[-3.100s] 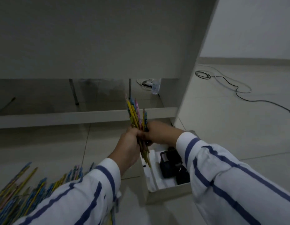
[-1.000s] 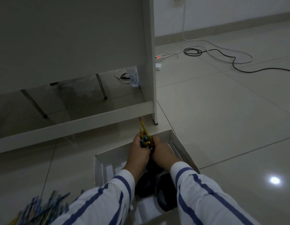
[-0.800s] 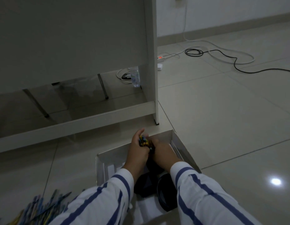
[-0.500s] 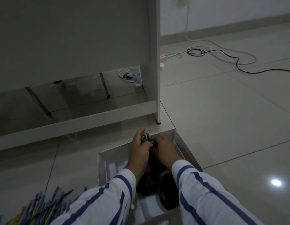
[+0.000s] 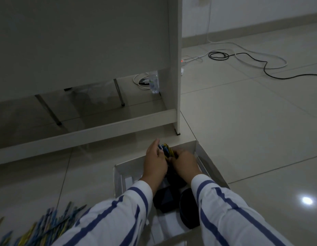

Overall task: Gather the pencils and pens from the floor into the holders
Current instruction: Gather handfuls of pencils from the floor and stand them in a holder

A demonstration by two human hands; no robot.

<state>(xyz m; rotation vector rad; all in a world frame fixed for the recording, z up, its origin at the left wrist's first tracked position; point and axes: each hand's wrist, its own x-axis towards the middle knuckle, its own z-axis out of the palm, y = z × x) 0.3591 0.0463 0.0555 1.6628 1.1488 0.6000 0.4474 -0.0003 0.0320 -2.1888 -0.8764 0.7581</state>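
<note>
Dim indoor view from above, looking down at a pale tiled floor [image 5: 242, 139]. At centre, two hands in white sleeves [image 5: 225, 210] with blue stripes, pressed close together over an open white box [image 5: 213, 168] on the floor.

Left hand [image 5: 155, 162] curled round the left side of a small bundle of pencils [image 5: 165, 150], forefinger reaching up past the tips. Right hand [image 5: 184, 163] clasping the same bundle from the right, fingers bent over it. Bundle roughly upright, blue and yellow ends poking out between the two hands, above the far end of the box. Lower ends hidden by the hands; perhaps already inside the dark holder [image 5: 176, 179] directly beneath, hard to tell in this light.

Nearer the viewer, two more in the box: a square black holder [image 5: 164, 199] between the forearms and a rounded black holder [image 5: 188, 213] just beside it on the right.

At bottom left, a loose pile of pencils [image 5: 46, 229], mostly blue and yellow, lying on the floor, well apart from the box.

Behind, the lower part of a white desk [image 5: 175, 71], with a clear plastic bottle [image 5: 154, 83] standing beneath it. Farther right, a power strip [image 5: 186, 60] with a red light, and black and white cables [image 5: 260, 63] looping across the tiles.
</note>
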